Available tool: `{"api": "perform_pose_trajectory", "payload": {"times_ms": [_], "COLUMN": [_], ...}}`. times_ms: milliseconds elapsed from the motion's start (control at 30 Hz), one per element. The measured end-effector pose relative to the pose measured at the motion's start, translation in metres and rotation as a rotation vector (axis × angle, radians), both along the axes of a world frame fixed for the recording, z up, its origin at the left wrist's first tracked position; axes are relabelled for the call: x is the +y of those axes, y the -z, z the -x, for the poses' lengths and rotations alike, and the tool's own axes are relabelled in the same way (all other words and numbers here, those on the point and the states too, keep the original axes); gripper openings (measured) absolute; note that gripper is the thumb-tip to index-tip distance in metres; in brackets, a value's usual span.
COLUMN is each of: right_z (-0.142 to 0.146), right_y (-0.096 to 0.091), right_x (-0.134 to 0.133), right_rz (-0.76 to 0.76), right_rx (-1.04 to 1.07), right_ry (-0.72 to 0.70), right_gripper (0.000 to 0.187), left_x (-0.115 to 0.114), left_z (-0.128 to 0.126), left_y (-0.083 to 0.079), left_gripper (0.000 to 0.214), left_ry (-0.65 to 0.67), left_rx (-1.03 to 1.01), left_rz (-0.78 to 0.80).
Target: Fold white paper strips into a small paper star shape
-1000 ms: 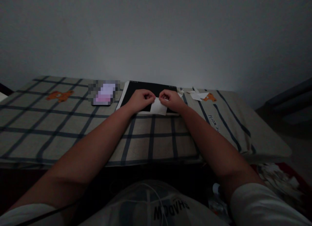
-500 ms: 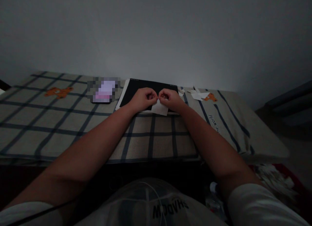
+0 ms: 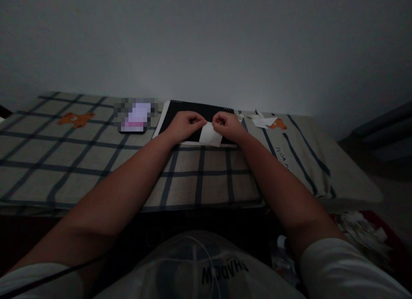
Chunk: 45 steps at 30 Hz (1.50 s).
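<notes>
A small white piece of paper is pinched at its upper edge between both hands. My left hand grips its left corner with curled fingers. My right hand grips the right corner the same way. Both hands hover over a black board with a white rim that lies on the checked cloth. The paper hangs down toward me over the board's near edge.
A phone with a lit, blurred screen lies left of the board. Several white paper scraps sit to the right near an orange bear print. A wall rises behind. A red bag of scraps sits at the lower right.
My two hands have drawn slightly apart, and the paper between them looks a little wider and more spread. The view has shifted slightly.
</notes>
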State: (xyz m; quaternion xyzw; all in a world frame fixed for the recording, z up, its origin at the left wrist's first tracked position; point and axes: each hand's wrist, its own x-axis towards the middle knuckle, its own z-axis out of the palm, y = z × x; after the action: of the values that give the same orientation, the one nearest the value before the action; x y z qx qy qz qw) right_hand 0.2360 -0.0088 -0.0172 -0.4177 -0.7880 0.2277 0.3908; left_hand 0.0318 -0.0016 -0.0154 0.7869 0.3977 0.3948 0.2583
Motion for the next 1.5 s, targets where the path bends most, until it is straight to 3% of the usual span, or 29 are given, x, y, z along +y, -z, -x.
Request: {"api": "perform_pose_trajectory", "payload": {"times_ms": [467,1367,1500], "right_z": [-0.005,-0.0033,-0.0034], "right_y": [0.0073,0.0002,-0.0002], "right_x": [0.006,-0.0006,-0.0011], "right_rz": [-0.025,-0.038,-0.027], "right_rx": [-0.044,-0.101,-0.097], "right_ry": [-0.06,0.0,0.007], "right_gripper": [0.024,0.028,0.028], "left_x": [0.0075,0.005,0.0055], "left_z": [0.0044,0.0035,0.0042], "left_y": [0.0021,0.0046,0.004], "left_gripper": [0.027,0.02,0.021], "left_ry": [-0.029,0.056,0.018], "left_rx": [-0.029,-0.084,-0.064], "left_rz": [0.04,0.059,0.038]}}
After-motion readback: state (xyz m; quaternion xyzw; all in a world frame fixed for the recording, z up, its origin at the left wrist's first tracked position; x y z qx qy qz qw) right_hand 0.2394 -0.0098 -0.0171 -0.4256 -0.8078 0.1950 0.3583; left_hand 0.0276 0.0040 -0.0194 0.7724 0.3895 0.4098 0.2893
